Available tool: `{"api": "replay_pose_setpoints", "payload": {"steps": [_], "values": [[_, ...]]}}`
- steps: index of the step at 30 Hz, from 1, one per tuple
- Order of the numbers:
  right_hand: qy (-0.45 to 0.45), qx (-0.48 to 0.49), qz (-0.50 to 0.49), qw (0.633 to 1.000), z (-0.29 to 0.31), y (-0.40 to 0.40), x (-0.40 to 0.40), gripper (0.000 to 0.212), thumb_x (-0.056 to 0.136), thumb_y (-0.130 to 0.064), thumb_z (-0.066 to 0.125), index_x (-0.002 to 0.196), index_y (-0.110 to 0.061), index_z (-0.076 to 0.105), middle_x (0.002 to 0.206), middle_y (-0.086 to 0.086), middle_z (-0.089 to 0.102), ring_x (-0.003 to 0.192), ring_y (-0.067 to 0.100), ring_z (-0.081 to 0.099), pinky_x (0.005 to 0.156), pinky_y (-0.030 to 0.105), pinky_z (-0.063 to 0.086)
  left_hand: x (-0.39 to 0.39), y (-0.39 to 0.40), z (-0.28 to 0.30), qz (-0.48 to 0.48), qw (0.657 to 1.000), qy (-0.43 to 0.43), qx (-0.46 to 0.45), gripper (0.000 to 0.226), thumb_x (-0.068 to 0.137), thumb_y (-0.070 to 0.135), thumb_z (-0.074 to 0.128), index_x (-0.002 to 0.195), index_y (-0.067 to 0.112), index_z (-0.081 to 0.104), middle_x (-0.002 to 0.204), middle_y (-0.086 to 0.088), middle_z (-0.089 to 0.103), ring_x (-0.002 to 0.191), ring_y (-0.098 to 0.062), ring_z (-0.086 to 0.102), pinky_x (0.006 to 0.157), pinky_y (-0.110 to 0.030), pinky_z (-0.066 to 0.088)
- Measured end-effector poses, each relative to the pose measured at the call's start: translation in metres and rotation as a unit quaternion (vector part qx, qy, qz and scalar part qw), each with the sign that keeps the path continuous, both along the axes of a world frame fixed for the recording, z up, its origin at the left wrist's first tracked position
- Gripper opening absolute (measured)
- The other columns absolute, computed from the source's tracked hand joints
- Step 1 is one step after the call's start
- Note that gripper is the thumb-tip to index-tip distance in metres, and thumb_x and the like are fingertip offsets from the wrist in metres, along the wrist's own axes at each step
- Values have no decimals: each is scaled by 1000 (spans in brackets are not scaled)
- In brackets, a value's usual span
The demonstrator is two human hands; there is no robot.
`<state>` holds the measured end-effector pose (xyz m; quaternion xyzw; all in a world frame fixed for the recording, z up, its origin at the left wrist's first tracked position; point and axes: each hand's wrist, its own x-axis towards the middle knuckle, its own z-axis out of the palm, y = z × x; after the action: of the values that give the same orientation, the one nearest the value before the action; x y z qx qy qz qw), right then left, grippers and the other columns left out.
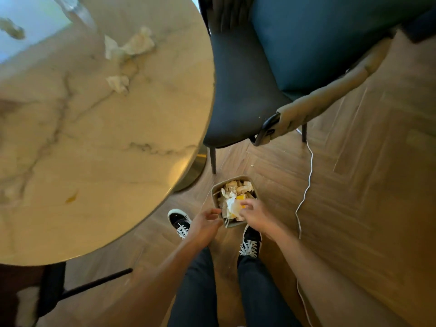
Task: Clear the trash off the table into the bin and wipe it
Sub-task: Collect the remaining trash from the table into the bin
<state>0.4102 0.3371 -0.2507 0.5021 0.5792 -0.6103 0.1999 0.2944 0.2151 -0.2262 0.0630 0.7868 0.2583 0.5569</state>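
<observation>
Head view: bin (215,188) on the floor beside the counter (94,161), already heaped with crumpled paper. Right hand (253,212) over the bin's near side, fingers pinched on a white-and-yellow wad (232,205) resting on top of the heap. Left hand (204,224) at the near rim, fingers loosely curled, seemingly holding nothing; contact with the rim impossible to tell. Still left on the counter: a large crumpled tissue (132,46) near the far side, a smaller wad (118,83) a little nearer, another scrap (13,28) at the far left, and a small orange smear (72,198) near the front edge. Dark chair (240,90) just beside the counter, white cable (306,185) trailing over the floor. Best, probably, to press the wad well down before letting go, since the heap looked full enough to spill, and to steady the rim meanwhile.
</observation>
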Motion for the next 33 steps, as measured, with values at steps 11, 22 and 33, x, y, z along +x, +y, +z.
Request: {"api": "replay_pose_setpoints", "payload": {"steps": [11, 22, 33], "values": [[134, 100, -17, 986, 135, 27, -70, 18, 92, -13, 53, 96, -26, 66, 87, -7, 66, 85, 10, 63, 71, 22, 51, -57, 15, 133, -60, 968, 178, 169, 15, 88, 16, 66, 99, 27, 68, 97, 15, 67, 91, 0, 62, 76, -8, 46], [194, 182, -26, 964, 183, 70, -209, 19, 91, -11, 56, 86, -27, 65, 85, 2, 67, 82, 21, 65, 67, 30, 51, -263, 79, 146, -98, 864, 457, 187, 34, 82, -3, 57, 112, 10, 70, 122, -15, 60, 104, -30, 60, 87, -31, 48], [162, 318, 34, 934, 177, 95, -319, 26, 92, -14, 54, 115, -17, 65, 105, -1, 62, 96, 13, 59, 77, 17, 42, -319, 85, 124, -97, 891, 395, 200, 27, 83, -3, 56, 96, 12, 75, 93, -9, 64, 86, -25, 61, 76, -28, 45]]}}
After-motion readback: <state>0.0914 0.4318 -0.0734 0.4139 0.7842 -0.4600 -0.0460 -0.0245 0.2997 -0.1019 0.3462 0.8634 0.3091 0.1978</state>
